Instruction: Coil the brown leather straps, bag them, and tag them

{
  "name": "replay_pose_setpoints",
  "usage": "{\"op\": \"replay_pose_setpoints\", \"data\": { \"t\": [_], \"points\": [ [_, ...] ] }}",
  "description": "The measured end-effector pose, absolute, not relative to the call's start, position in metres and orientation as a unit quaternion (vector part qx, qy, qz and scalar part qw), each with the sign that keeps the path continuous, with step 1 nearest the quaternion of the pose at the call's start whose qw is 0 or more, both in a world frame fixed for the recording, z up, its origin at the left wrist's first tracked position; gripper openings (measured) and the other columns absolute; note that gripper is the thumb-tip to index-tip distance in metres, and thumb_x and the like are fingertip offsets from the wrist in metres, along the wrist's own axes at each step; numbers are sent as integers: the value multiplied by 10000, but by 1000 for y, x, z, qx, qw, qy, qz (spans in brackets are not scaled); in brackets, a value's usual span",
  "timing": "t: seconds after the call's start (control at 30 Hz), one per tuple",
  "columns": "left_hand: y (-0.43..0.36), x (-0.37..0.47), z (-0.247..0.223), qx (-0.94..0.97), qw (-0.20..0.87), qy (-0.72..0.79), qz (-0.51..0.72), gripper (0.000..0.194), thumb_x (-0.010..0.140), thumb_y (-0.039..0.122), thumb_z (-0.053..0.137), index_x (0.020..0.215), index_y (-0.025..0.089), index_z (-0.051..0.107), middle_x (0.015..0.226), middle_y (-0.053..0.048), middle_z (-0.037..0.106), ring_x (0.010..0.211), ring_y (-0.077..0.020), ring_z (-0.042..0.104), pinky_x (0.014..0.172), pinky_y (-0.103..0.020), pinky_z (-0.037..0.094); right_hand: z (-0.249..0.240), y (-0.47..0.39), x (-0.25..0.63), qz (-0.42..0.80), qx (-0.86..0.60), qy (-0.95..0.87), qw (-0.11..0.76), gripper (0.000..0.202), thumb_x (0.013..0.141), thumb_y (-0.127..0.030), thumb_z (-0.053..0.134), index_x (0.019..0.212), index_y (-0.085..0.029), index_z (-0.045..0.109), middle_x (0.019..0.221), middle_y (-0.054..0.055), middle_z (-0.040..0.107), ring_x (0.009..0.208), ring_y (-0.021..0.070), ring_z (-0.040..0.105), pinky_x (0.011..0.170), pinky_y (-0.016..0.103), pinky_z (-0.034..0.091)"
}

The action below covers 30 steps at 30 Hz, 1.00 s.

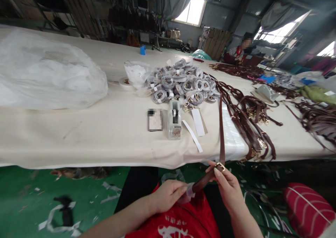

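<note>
A brown leather strap [222,133] runs from the table down over its front edge into my hands. My right hand [228,185] pinches it beside a gold buckle [219,167]. Lower on the strap, my left hand [168,195] is closed round an end wrapped in thin translucent plastic [188,193]. Above my hands on the table stand a tape dispenser [174,121] and a long white paper strip [193,136]. Next to it lies a white card [198,122]. Behind these is a heap of coiled, plastic-wrapped straps [183,81].
Several unwrapped brown straps [240,121] with gold fittings lie to the right. A big clear plastic bag [49,72] covers the table's left. A flat pixelated item [154,120] lies by the dispenser. One person [240,52] sits across the table, and a red striped cushion [308,208] is at lower right.
</note>
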<state>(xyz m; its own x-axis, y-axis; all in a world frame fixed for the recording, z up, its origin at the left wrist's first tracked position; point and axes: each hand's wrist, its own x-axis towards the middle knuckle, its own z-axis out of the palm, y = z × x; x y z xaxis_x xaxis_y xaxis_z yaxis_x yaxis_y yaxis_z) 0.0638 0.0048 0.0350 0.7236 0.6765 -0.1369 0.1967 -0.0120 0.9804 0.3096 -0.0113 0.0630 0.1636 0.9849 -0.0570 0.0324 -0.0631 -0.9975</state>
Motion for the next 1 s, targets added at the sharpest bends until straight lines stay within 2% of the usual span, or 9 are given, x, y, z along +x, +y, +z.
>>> {"op": "replay_pose_setpoints", "data": {
  "t": [0.13,0.33,0.4,0.47,0.57,0.63,0.73,0.87,1.0],
  "points": [
    [2,68,36,713,567,342,230,337,866,475,652,762,156,687,666,5,590,620,-124,498,583,-216,354,63,-10,304,436,-613,-403,521,388,808,-508,752,1008,-177,780,836,70,767,588,155,630,569,259,544],
    [0,70,25,685,579,381,225,288,835,422,707,771,142,702,655,5,639,595,-128,548,552,-210,395,62,-11,289,427,-615,-402,527,414,784,-535,761,983,-173,773,858,84,780,603,171,653,576,272,562],
    [-2,68,27,727,518,390,226,227,849,383,706,856,156,700,761,-8,693,683,-154,614,634,-229,464,62,-12,287,443,-610,-393,527,418,773,-544,769,971,-176,776,850,79,780,590,165,655,564,264,564],
    [-4,66,30,785,423,391,230,254,867,335,699,1053,165,663,1002,-54,729,884,-205,673,802,-290,525,63,-11,287,461,-608,-380,523,433,745,-553,789,954,-173,781,812,71,776,558,154,646,541,255,562],
    [-8,65,33,874,274,341,209,329,938,280,614,1241,166,556,1341,-140,610,1121,-260,645,958,-387,530,64,-9,288,469,-620,-363,513,476,699,-575,813,933,-161,786,715,56,757,523,149,635,504,243,548],
    [-10,65,33,915,215,296,169,219,974,262,547,1174,182,589,1403,-143,559,1098,-259,663,921,-387,562,65,-8,288,469,-630,-360,503,501,681,-591,816,921,-152,789,653,47,736,515,155,635,492,243,541],
    [-10,67,35,928,195,282,146,134,959,221,556,1051,176,643,1360,-130,582,1031,-245,686,875,-364,587,67,-9,289,470,-630,-382,487,505,694,-601,801,921,-150,793,648,52,732,528,167,641,505,257,547],
    [-9,67,42,891,221,312,245,99,926,241,616,887,185,688,1350,-107,562,1215,-280,573,1048,-420,490,66,-14,287,473,-600,-442,470,433,768,-561,763,982,-185,790,791,68,768,580,167,652,561,270,558],
    [-13,64,47,845,251,330,339,139,947,220,572,858,203,677,1365,-92,523,1244,-250,530,1076,-412,451,59,-21,274,509,-544,-514,426,305,830,-480,737,996,-231,797,951,83,772,837,238,703,764,339,576]
  ]
}}
